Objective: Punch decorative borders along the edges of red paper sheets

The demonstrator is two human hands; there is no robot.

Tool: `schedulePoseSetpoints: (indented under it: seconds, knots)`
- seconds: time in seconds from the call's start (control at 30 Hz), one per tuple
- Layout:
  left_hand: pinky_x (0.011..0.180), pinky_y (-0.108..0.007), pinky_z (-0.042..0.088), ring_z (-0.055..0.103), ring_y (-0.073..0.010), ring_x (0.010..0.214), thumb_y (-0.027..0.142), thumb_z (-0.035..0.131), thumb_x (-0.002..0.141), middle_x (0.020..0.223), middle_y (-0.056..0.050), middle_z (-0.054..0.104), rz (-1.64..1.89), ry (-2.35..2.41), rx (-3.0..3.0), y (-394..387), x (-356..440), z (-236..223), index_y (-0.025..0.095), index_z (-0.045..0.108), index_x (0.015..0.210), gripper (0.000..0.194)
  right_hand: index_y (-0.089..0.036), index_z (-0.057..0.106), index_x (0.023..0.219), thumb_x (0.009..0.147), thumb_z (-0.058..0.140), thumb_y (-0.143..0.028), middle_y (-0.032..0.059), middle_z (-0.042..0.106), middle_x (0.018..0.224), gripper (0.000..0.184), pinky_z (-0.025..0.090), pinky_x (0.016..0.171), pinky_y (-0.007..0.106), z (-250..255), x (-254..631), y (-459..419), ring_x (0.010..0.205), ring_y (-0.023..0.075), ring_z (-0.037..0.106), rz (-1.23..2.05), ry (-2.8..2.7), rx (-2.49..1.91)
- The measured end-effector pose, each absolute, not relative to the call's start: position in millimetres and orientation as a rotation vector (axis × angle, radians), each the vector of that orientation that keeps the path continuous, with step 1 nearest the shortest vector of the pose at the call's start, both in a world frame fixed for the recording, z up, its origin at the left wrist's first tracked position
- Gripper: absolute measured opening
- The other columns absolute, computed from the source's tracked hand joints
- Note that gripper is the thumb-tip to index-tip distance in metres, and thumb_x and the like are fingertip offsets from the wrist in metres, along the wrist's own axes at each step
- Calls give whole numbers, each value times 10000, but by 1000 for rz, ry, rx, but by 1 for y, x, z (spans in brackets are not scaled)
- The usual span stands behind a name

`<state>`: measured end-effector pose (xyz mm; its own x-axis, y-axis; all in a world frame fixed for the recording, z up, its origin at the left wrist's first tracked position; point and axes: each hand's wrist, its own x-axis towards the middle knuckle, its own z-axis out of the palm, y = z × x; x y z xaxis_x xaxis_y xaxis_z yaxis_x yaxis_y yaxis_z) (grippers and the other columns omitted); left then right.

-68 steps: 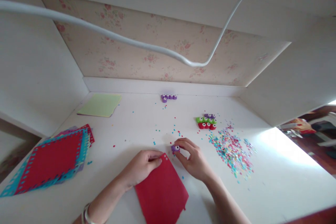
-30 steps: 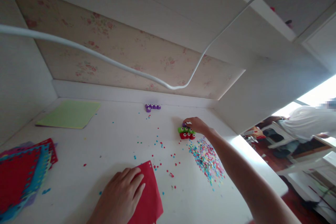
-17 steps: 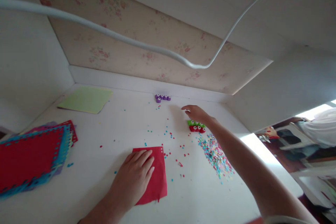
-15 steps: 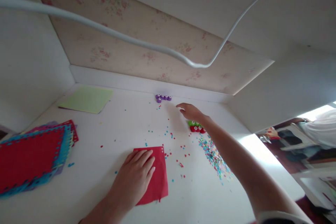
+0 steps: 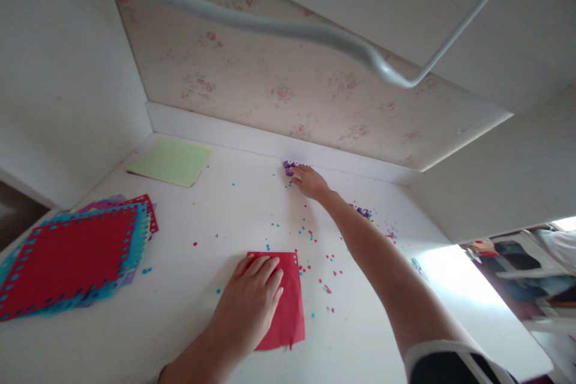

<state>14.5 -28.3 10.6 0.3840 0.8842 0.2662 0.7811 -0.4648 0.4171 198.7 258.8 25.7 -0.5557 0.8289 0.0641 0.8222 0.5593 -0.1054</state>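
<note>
My left hand (image 5: 258,279) lies flat with its fingers stretched over a red sheet of paper (image 5: 290,306), pressing it to the white tabletop. Two tiny punched holes show near the sheet's top right corner. At the back of the table my right hand (image 5: 310,181) reaches over a row of small purple craft punches (image 5: 288,167) with white, eye-like tops. Thumb and forefinger are apart beside the leftmost punches; the hand covers part of the row. More purple punches (image 5: 363,212) show past my right forearm, which hides things beneath it.
On the left lies a stack of red and blue sheets with punched edges (image 5: 85,258). Pale green paper (image 5: 173,161) rests at the back left. Red and blue paper dots (image 5: 310,231) are scattered mid-table. A white cable (image 5: 288,27) hangs across the front.
My right hand has moved forward and left onto the purple punches. Its forearm now covers the green and red punches and most of the confetti pile. My left hand stays on the red paper.
</note>
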Motion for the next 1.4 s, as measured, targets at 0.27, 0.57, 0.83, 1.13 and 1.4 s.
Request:
schedulePoseSetpoints:
  seconds: [0.27,0.57,0.83,1.13,1.4]
  knots:
    - [1032,-499,409,589,-259,1115,186,524,933,1208,-66,663,677,1462,2413,-27,13,10,209,631,1114,212,-225,661,1168,946,488,-195,78,645,1245,283,399,1054,382,29,191,262,1188,240,566,236,-2545,-1514]
    - [1052,-484,411,504,-292,1234,306,517,950,1328,-125,577,741,1598,2382,-23,10,11,181,611,1223,314,-231,484,1234,1008,364,-347,85,664,1171,281,547,865,375,37,216,186,986,185,680,587,-2170,-1500]
    - [1082,-521,342,501,-311,1244,376,589,905,1330,-141,584,705,1619,2416,-20,6,5,174,553,1294,439,-254,593,1046,841,662,-484,62,701,1074,315,565,915,443,31,237,49,957,212,695,1306,-1416,-1219]
    - [983,-517,364,532,-322,1153,366,657,856,1245,-105,610,667,1660,2346,-19,6,14,212,547,1293,477,-264,698,1079,869,637,-427,75,722,1031,272,594,644,336,13,253,-1,765,197,682,915,-1691,-1424]
    - [923,-415,430,601,-230,976,270,637,877,1048,-56,619,759,1543,2297,-18,6,14,230,608,1183,310,-305,702,1107,932,568,-336,78,690,1142,222,564,878,416,10,248,-4,1029,240,657,715,-1986,-1326]
